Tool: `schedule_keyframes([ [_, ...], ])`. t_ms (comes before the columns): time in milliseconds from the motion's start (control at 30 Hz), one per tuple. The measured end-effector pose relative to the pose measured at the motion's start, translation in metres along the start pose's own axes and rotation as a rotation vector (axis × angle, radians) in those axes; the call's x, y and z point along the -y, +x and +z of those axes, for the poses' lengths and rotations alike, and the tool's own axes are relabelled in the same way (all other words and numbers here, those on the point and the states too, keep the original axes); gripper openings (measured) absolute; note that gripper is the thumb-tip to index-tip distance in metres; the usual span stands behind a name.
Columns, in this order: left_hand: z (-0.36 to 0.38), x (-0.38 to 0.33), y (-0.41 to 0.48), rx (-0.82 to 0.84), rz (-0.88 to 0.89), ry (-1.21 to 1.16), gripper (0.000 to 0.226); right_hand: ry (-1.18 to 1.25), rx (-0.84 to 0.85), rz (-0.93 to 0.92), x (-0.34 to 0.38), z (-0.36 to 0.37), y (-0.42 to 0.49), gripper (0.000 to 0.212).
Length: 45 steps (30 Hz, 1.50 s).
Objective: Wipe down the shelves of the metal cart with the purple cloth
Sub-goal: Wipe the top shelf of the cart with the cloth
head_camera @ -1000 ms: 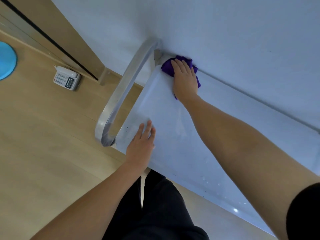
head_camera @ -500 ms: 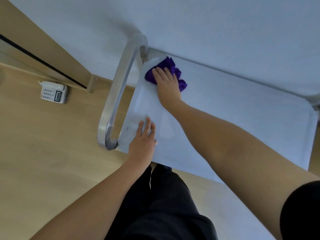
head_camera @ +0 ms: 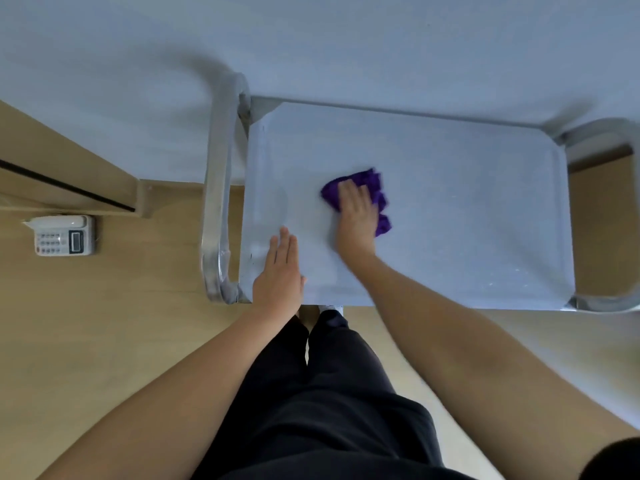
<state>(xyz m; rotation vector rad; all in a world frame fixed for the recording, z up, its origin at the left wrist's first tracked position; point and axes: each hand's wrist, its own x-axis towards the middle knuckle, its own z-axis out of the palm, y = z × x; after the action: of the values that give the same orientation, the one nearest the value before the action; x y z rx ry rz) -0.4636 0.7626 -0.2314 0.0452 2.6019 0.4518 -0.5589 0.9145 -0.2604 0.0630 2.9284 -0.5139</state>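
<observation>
Your right hand (head_camera: 355,216) presses the purple cloth (head_camera: 370,181) flat against the top shelf (head_camera: 457,209) of the metal cart (head_camera: 540,271), a little left of the shelf's middle. The fingers (head_camera: 349,191) lie stretched over the bunched fabric and point toward the far edge. They look laid on it rather than curled round it, though blur softens their outline. Folds of cloth show past the fingertips and along the right side of the hand.

Your left hand (head_camera: 278,271) rests palm down on the shelf's near left corner, its fingers (head_camera: 284,244) straight, close together and holding nothing. The two hands are near each other but apart.

The shelf is a pale, shallow metal tray with a raised rim. A curved tubular handle (head_camera: 216,188) runs along its left end and a second one (head_camera: 604,133) along its right end. The cart's far side stands against a pale wall (head_camera: 311,39).

On the wooden floor (head_camera: 104,323) to the left of the cart, well apart from it, lies a white desk telephone (head_camera: 64,235) with a keypad and a small display. Your dark trousers (head_camera: 329,393) fill the near centre of the view, close to the cart's near edge.
</observation>
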Motion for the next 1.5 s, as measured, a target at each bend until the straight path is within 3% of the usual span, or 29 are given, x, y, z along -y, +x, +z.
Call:
schedule_keyframes([
  [100, -0.002, 0.005, -0.002, -0.006, 0.007, -0.017, 0.078, 0.007, 0.033, -0.163, 0.033, 0.023, -0.039, 0.068],
  [233, -0.006, 0.008, -0.003, 0.007, 0.031, -0.047, 0.08, -0.042, 0.102, -0.388, -0.011, 0.004, -0.041, 0.072],
  [300, -0.007, 0.01, -0.002, 0.035, 0.053, -0.075, 0.08, -0.02, 0.071, -0.253, -0.043, -0.01, -0.042, 0.067],
  [400, -0.009, 0.013, -0.002, 0.076, 0.071, -0.107, 0.083, 0.065, -0.046, 0.114, -0.077, -0.017, -0.053, 0.057],
  [467, -0.009, 0.014, -0.002, 0.087, 0.079, -0.113, 0.083, 0.059, -0.068, 0.222, -0.075, -0.012, -0.058, 0.058],
  [533, -0.009, 0.013, -0.001, 0.086, 0.073, -0.112, 0.083, 0.057, -0.082, 0.235, -0.052, -0.002, -0.06, 0.066],
  [700, -0.01, 0.013, 0.001, 0.091, 0.054, -0.139, 0.088, 0.112, -0.03, -0.06, 0.024, 0.03, -0.089, 0.068],
  [833, -0.011, 0.013, -0.001, 0.078, 0.074, -0.118, 0.083, 0.034, -0.01, -0.233, -0.008, 0.017, -0.088, 0.066],
  [1000, -0.007, 0.013, -0.012, 0.006, 0.119, 0.111, 0.064, 0.079, -0.096, 0.185, -0.065, -0.007, -0.086, 0.053],
  [1100, 0.004, 0.016, -0.029, -0.004, 0.125, 0.13, 0.062, 0.081, -0.13, 0.267, -0.039, 0.006, -0.092, 0.053],
  [1300, 0.007, 0.02, -0.035, 0.025, 0.136, 0.044, 0.073, 0.109, 0.004, -0.172, 0.031, 0.038, -0.131, 0.072],
  [1500, 0.003, -0.001, -0.033, 0.006, 0.073, 0.075, 0.066, 0.038, 0.005, -0.183, -0.009, 0.024, -0.122, 0.06],
])
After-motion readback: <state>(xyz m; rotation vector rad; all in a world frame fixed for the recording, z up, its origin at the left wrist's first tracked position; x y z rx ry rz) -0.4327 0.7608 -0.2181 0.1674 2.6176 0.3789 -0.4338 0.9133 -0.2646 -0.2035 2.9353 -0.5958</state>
